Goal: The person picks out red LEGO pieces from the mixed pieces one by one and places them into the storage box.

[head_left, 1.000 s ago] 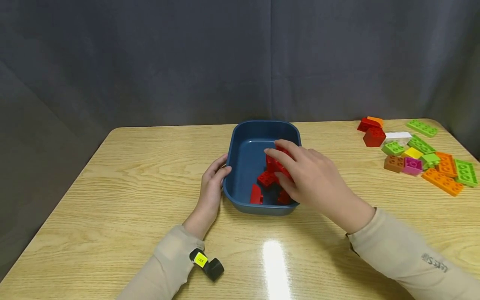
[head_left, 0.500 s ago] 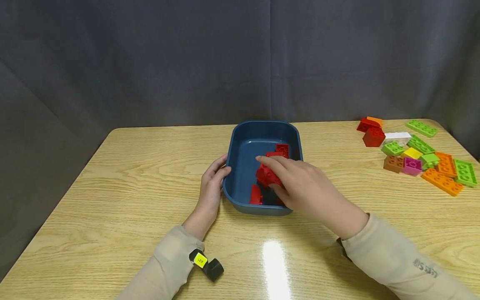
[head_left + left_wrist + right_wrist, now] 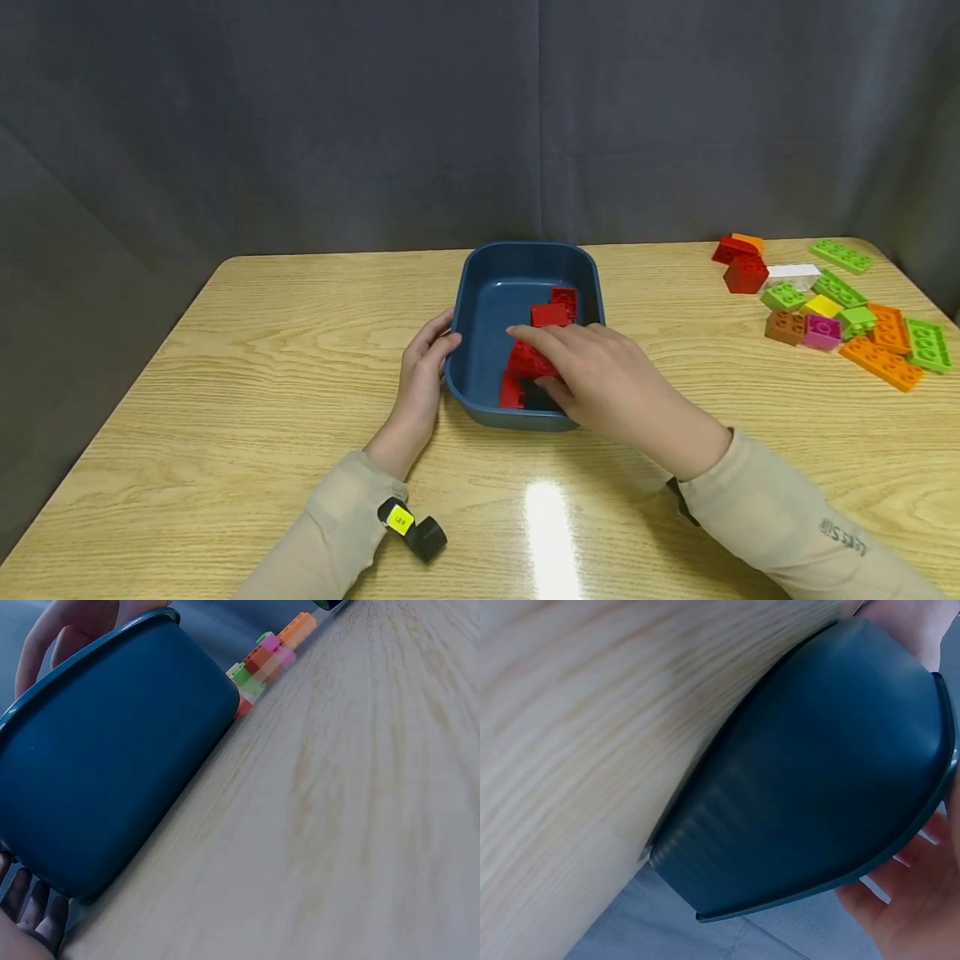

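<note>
A dark blue plastic bin (image 3: pixel 487 287) stands mid-table with several red toy building bricks inside. My left hand (image 3: pixel 427 367) holds its left side, thumb at the rim and fingers against the outer wall. Over the bin's right wall reaches my right hand (image 3: pixel 607 367), its thumb and fingers around a red building brick (image 3: pixel 528 360). Its palm hides part of the bin's contents. Behind that brick are another red brick (image 3: pixel 550 314) and a studded one (image 3: pixel 564 297). A red piece (image 3: pixel 512 390) lies near the front wall. The wrist views show the bin's outside, not the bricks within.
At the table's right lie loose bricks: red ones (image 3: pixel 746 273), a white one (image 3: pixel 792 276), a brown one (image 3: pixel 785 327), a magenta one (image 3: pixel 822 332), a long orange one (image 3: pixel 881 363) and several green ones. A dark curtain (image 3: pixel 375 125) hangs behind the table (image 3: pixel 247 375).
My right hand has moved left and slightly toward me inside the bin. The brick at its fingers has tilted and come lower, and red bricks behind it now show. My left hand has stayed put.
</note>
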`<state>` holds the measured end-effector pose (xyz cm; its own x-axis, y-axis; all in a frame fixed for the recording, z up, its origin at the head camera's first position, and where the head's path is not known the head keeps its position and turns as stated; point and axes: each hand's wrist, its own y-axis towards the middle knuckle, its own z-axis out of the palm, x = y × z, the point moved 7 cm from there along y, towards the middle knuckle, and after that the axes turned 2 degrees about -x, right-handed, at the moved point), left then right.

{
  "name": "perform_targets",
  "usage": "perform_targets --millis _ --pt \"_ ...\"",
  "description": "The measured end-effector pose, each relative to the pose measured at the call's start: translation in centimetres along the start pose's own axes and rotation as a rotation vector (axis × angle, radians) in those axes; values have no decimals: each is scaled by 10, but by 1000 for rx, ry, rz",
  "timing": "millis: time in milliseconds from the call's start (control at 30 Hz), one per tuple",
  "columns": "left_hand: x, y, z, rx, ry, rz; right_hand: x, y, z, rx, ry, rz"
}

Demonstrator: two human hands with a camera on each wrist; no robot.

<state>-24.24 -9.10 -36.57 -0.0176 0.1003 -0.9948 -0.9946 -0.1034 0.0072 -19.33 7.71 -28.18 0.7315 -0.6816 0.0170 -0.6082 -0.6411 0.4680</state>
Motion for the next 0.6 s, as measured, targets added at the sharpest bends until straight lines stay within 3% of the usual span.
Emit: perform_targets --millis 600 --pt "-2 -1 0 -5 12 -6 0 3 -2 9 19 4"
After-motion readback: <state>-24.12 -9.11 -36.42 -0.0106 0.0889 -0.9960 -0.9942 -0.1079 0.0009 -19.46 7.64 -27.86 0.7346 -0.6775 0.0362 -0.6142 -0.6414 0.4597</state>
